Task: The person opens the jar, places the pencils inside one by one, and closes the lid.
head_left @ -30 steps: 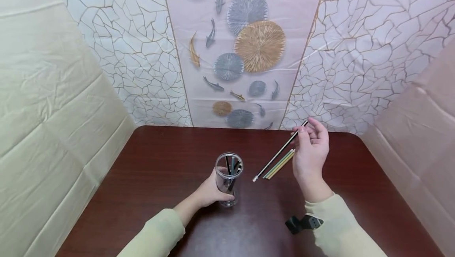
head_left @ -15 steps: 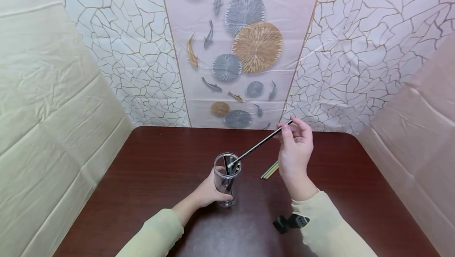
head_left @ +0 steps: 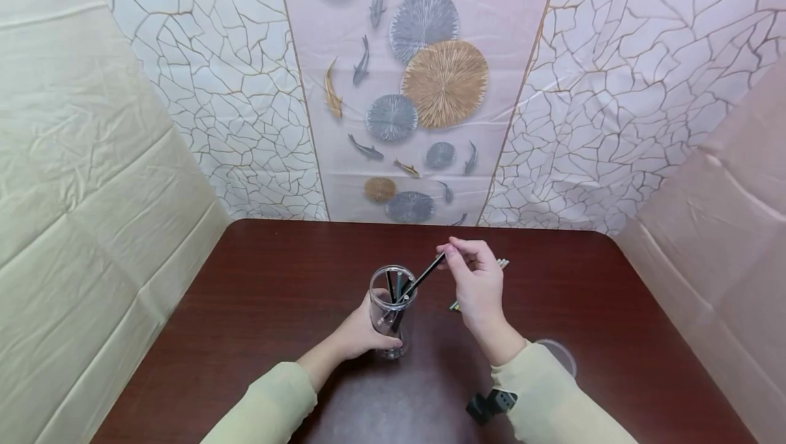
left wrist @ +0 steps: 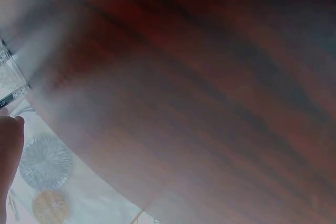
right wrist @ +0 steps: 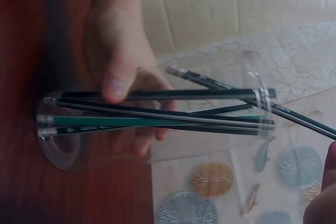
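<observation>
A tall clear glass (head_left: pixel 387 324) stands on the table with several pencils in it, mostly black and one green (right wrist: pixel 105 121). My left hand (head_left: pixel 359 336) grips the glass low on its left side, thumb across the front. Above and right of the rim, my right hand (head_left: pixel 481 287) pinches a black pencil (head_left: pixel 428 270) near its upper end. That pencil slants down through the mouth, eraser end inside the glass, as the right wrist view shows. Partly hidden behind my right hand lie a few green and yellow pencils (head_left: pixel 455 306) on the table.
The dark red-brown table (head_left: pixel 276 294) meets a patterned cloth backdrop (head_left: pixel 393 157) at its far edge. A clear round disc (head_left: pixel 568 357) lies partly under the right sleeve. A black device (head_left: pixel 491 404) is strapped at the right wrist.
My right hand has moved left and down, bringing the black pencil from beside the glass to inside its mouth. My left hand keeps its grip on the glass.
</observation>
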A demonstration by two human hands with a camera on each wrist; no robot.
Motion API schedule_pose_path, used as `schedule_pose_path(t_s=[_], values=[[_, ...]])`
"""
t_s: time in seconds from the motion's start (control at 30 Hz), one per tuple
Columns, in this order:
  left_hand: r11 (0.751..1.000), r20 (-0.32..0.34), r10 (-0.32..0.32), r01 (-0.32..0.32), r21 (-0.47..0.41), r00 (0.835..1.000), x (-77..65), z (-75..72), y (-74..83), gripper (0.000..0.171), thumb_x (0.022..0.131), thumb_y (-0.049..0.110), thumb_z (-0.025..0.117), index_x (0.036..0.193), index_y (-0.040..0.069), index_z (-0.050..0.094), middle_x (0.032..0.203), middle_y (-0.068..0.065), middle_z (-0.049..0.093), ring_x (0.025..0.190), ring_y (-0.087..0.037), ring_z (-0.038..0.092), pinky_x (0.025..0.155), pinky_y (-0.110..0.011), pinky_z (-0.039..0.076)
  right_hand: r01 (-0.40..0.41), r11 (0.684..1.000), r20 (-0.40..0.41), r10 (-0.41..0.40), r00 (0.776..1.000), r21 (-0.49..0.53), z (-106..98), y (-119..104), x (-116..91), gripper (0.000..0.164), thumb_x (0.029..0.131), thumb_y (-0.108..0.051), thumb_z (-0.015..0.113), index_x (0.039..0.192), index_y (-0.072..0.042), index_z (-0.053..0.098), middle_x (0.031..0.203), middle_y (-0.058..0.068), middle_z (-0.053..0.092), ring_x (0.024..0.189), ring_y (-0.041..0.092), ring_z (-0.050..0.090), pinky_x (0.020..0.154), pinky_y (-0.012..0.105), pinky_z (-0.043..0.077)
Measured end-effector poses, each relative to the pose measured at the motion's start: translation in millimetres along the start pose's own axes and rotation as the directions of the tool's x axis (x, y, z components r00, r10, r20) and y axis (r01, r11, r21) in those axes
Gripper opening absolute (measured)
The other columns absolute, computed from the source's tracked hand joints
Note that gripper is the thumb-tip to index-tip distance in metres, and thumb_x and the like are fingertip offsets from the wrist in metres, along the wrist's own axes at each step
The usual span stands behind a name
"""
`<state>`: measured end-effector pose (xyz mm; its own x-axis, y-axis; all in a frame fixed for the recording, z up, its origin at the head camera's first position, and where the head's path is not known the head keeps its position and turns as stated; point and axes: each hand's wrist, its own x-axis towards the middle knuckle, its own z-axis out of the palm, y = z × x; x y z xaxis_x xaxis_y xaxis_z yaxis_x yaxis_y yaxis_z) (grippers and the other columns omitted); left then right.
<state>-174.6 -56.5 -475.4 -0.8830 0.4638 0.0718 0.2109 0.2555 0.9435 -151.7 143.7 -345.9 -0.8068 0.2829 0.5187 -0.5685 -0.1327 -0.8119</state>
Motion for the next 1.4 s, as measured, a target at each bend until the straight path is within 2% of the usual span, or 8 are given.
schedule_pose_path(t_s=[0.3, 0.5, 0.77, 0.97, 1.07, 1.17, 1.3, 1.4], values=[[0.999, -0.004, 0.030, -0.031, -0.014, 1.000, -1.7, 1.9, 1.6, 0.092, 0.062, 0.013, 0.086, 0.134, 0.009, 0.030, 0.119, -0.006, 0.056, 0.107, -0.018, 0.053, 0.093, -0.034, 0.038, 0.004, 0.998, 0.126, 0.004, 0.992, -0.066, -1, 13, -20, 0.008, 0.086, 0.009, 0.060, 0.091, 0.015, 0.057, 0.089, -0.001, 0.066, 0.080, 0.010, 0.063, 0.067, 0.025, 0.053], [0.999, -0.005, 0.034, -0.034, 0.008, 0.999, -2.4, 1.9, 1.9, 0.090, 0.061, 0.016, 0.087, 0.132, 0.011, 0.032, 0.118, -0.002, 0.056, 0.108, -0.014, 0.052, 0.095, -0.033, 0.037, 0.031, 0.985, 0.188, 0.001, 0.982, -0.167, 0, 17, -33, 0.009, 0.082, 0.015, 0.060, 0.090, 0.010, 0.061, 0.093, 0.018, 0.064, 0.084, 0.012, 0.061, 0.069, 0.020, 0.050], [0.999, -0.009, 0.030, -0.030, 0.026, 1.000, -1.1, 0.7, -0.5, 0.090, 0.061, 0.019, 0.086, 0.133, 0.011, 0.032, 0.118, -0.002, 0.056, 0.108, -0.015, 0.052, 0.095, -0.036, 0.037, -0.010, 0.967, 0.151, 0.050, 0.987, -0.254, -1, 1, -38, 0.021, 0.082, 0.015, 0.060, 0.103, 0.015, 0.061, 0.096, 0.030, 0.061, 0.087, 0.003, 0.061, 0.074, 0.016, 0.048], [0.999, -0.013, 0.025, -0.024, 0.045, 1.000, -0.1, -0.6, -0.8, 0.090, 0.062, 0.022, 0.086, 0.133, 0.012, 0.032, 0.118, -0.002, 0.056, 0.108, -0.016, 0.052, 0.095, -0.038, 0.037, 0.070, 0.941, 0.168, -0.014, 0.986, -0.331, -21, 17, -33, 0.028, 0.079, 0.014, 0.065, 0.107, 0.010, 0.064, 0.097, 0.024, 0.063, 0.083, 0.003, 0.059, 0.068, 0.016, 0.047], [0.999, -0.014, 0.009, -0.008, 0.051, 1.000, -0.4, -0.7, -0.3, 0.091, 0.061, 0.022, 0.087, 0.133, 0.014, 0.032, 0.118, -0.001, 0.056, 0.108, -0.015, 0.052, 0.095, -0.038, 0.037, 0.139, 0.889, 0.218, -0.045, 0.975, -0.437, -38, 36, -28, 0.033, 0.077, 0.007, 0.071, 0.110, 0.003, 0.066, 0.100, 0.015, 0.065, 0.082, 0.008, 0.060, 0.068, 0.016, 0.046], [0.999, -0.010, 0.002, -0.001, 0.053, 1.000, -1.0, -0.6, 1.1, 0.091, 0.061, 0.023, 0.087, 0.134, 0.014, 0.032, 0.119, -0.001, 0.056, 0.109, -0.016, 0.052, 0.095, -0.039, 0.037, 0.232, 0.779, 0.307, -0.053, 0.950, -0.582, -59, 53, -21, 0.040, 0.075, -0.005, 0.077, 0.115, -0.005, 0.067, 0.107, 0.007, 0.064, 0.092, 0.016, 0.060, 0.078, 0.019, 0.045], [0.999, -0.010, 0.005, -0.005, 0.038, 1.000, -1.5, -0.4, 2.2, 0.091, 0.061, 0.023, 0.086, 0.134, 0.013, 0.032, 0.118, -0.002, 0.056, 0.108, -0.016, 0.052, 0.095, -0.040, 0.036, 0.398, 0.592, 0.482, -0.018, 0.876, -0.701, -90, 75, -10, 0.049, 0.073, -0.014, 0.079, 0.119, -0.007, 0.064, 0.117, 0.008, 0.059, 0.107, 0.028, 0.051, 0.090, 0.036, 0.040], [0.999, -0.011, -0.003, 0.003, 0.034, 1.000, -2.5, 0.2, 1.2, 0.091, 0.061, 0.021, 0.087, 0.133, 0.014, 0.032, 0.117, 0.000, 0.056, 0.107, -0.015, 0.053, 0.095, -0.039, 0.036, 0.473, 0.498, 0.570, 0.054, 0.820, -0.727, -114, 90, -6, 0.050, 0.073, -0.014, 0.079, 0.120, -0.006, 0.063, 0.119, 0.011, 0.058, 0.105, 0.031, 0.048, 0.086, 0.045, 0.040]])
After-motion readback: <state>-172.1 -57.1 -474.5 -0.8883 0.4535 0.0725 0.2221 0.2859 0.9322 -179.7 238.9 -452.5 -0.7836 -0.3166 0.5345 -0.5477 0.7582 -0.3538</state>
